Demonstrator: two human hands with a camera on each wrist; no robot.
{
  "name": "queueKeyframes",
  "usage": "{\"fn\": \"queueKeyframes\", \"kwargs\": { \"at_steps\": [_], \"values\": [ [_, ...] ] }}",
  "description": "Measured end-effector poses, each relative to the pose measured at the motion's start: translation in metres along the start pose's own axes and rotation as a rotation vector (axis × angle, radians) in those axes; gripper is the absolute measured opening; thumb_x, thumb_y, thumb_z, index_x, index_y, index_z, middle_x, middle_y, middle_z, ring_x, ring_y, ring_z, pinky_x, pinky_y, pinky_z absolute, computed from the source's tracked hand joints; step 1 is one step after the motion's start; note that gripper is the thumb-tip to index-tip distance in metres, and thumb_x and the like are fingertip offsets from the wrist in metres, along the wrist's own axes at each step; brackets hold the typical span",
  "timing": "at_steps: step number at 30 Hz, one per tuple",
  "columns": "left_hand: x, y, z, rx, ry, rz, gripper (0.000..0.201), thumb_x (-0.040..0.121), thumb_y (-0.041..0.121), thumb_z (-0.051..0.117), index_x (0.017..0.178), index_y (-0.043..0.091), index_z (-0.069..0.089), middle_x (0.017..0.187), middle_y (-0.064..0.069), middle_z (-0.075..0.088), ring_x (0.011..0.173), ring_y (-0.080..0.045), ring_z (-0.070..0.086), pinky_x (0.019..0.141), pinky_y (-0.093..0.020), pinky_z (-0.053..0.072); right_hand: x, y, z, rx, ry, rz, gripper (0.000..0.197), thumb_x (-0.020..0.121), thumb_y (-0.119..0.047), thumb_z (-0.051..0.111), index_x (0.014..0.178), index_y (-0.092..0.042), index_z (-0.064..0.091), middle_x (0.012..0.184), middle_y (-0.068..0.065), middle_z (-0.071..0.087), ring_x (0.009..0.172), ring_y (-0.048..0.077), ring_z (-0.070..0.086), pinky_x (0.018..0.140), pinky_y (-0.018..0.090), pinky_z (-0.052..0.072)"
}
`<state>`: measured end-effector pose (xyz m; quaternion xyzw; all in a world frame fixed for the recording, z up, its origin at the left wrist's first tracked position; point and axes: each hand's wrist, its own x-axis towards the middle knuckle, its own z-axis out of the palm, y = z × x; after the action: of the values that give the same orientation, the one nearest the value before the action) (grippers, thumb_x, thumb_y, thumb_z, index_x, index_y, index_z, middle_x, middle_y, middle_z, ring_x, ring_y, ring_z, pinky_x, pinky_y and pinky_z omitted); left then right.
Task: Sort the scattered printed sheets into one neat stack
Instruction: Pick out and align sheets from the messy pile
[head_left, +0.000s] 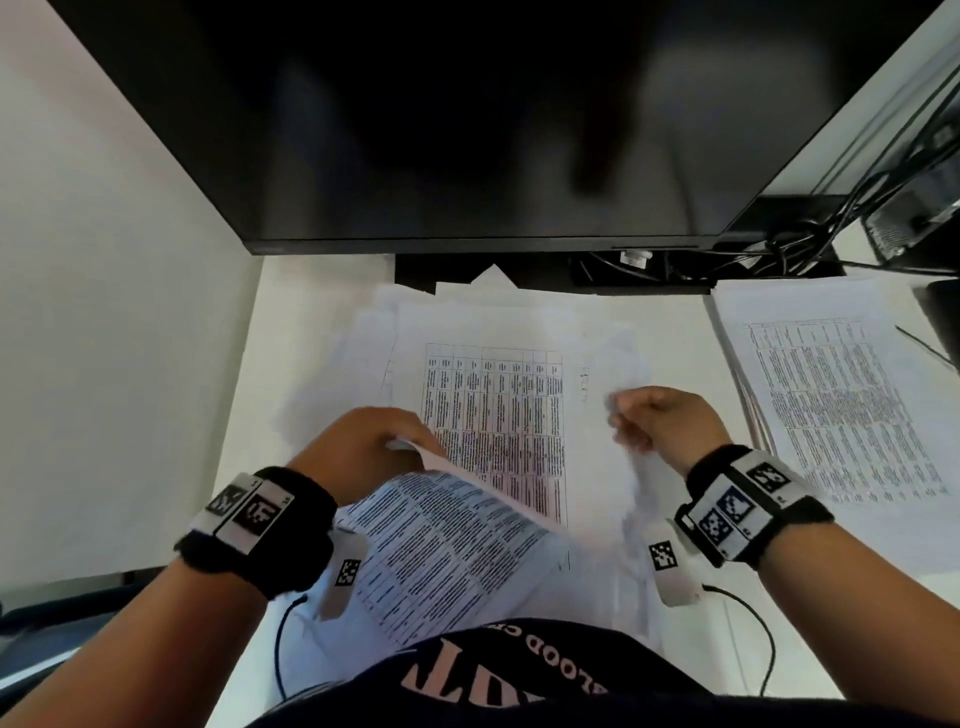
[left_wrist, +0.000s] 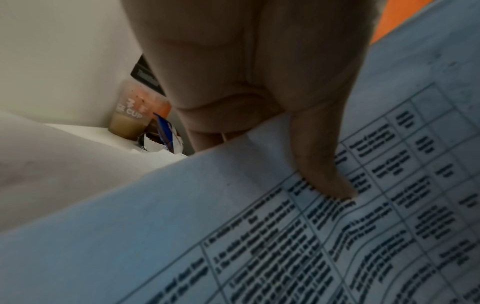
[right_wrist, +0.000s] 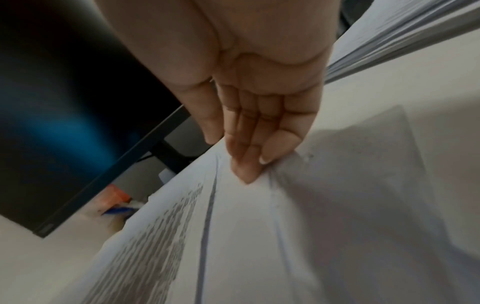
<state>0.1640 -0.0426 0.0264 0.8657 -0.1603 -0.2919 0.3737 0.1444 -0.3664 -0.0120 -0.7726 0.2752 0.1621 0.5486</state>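
2 hands (head_left: 363, 447) (head_left: 670, 421) at lifted sheet (head_left: 447, 551) edges, stack (head_left: 841, 405) right

Sheets (head_left: 493, 410): white, printed with black gridded tables of dense text; the sheet in the left hand (head_left: 358, 447) shows the same black grid pattern (left_wrist: 337, 236). Stack (head_left: 841, 405) right of the sheets: white, same black tabular print. Bench (head_left: 291, 353): plain white. Monitor (head_left: 441, 119) behind the sheets: black, screen dark, with a blue glow in the right wrist view. Wristbands (head_left: 275, 525): black, carrying white plates with black square-code markers; the right band's markers (head_left: 727, 509) tinted blue. Shirt (head_left: 519, 670): dark navy with pale pink lettering. Cup (left_wrist: 135, 115) left of the monitor: clear, orange and beige contents, white lettering. Wrapper (left_wrist: 166, 133) beside the cup: blue and white.
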Motion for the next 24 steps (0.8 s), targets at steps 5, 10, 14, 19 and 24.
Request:
{"fn": "queueKeyframes", "kwargs": {
  "at_steps": [5, 10, 14, 19, 24],
  "values": [
    [-0.015, -0.003, -0.001, -0.148, 0.108, -0.186, 0.004, 0.074, 0.028, 0.078, 0.077, 0.029, 0.075, 0.079, 0.013, 0.072, 0.077, 0.004, 0.063, 0.072, -0.015, 0.046, 0.003, -0.002, 0.028, -0.249, -0.046, 0.024, 0.042, 0.075, -0.049, 0.072, 0.081, -0.009, 0.064, 0.067, 0.001, 0.068, 0.061, 0.015, 0.062, 0.063, 0.026, 0.048],
    [-0.018, -0.010, 0.004, -0.271, 0.199, -0.310, 0.012, 0.075, 0.033, 0.076, 0.081, 0.032, 0.066, 0.071, 0.027, 0.070, 0.073, 0.011, 0.060, 0.066, -0.012, 0.039, -0.002, -0.007, 0.056, -0.515, -0.074, 0.009, 0.038, 0.078, -0.035, 0.073, 0.066, -0.015, 0.044, 0.066, -0.002, 0.049, 0.063, 0.014, 0.046, 0.057, 0.025, 0.036],
    [-0.014, -0.021, 0.003, -0.305, 0.480, -0.356, 0.054, 0.071, 0.036, 0.081, 0.116, 0.025, 0.054, 0.102, 0.010, 0.064, 0.090, -0.010, 0.060, 0.078, -0.025, 0.044, -0.014, -0.007, 0.049, -0.125, -0.082, -0.046, 0.032, 0.081, 0.012, 0.055, 0.062, -0.015, 0.052, 0.061, 0.002, 0.050, 0.056, 0.014, 0.044, 0.044, 0.011, 0.039],
    [-0.017, -0.021, 0.000, -0.505, 0.576, -0.358, 0.046, 0.065, 0.040, 0.083, 0.105, 0.026, 0.068, 0.094, 0.008, 0.074, 0.089, -0.010, 0.068, 0.084, -0.032, 0.052, -0.041, 0.003, 0.046, 0.043, -0.221, -0.186, 0.027, 0.080, 0.012, 0.063, 0.063, -0.008, 0.057, 0.049, -0.011, 0.059, 0.051, 0.001, 0.053, 0.063, 0.017, 0.048],
    [-0.019, -0.003, 0.008, -0.498, 0.639, -0.239, 0.046, 0.074, 0.013, 0.078, 0.108, 0.025, 0.050, 0.071, 0.020, 0.071, 0.065, 0.006, 0.065, 0.064, -0.017, 0.046, -0.038, 0.005, 0.040, -0.299, -0.280, -0.160, 0.026, 0.084, 0.007, 0.056, 0.075, -0.017, 0.061, 0.070, -0.008, 0.066, 0.071, 0.009, 0.061, 0.071, 0.020, 0.044]
  ]
}}
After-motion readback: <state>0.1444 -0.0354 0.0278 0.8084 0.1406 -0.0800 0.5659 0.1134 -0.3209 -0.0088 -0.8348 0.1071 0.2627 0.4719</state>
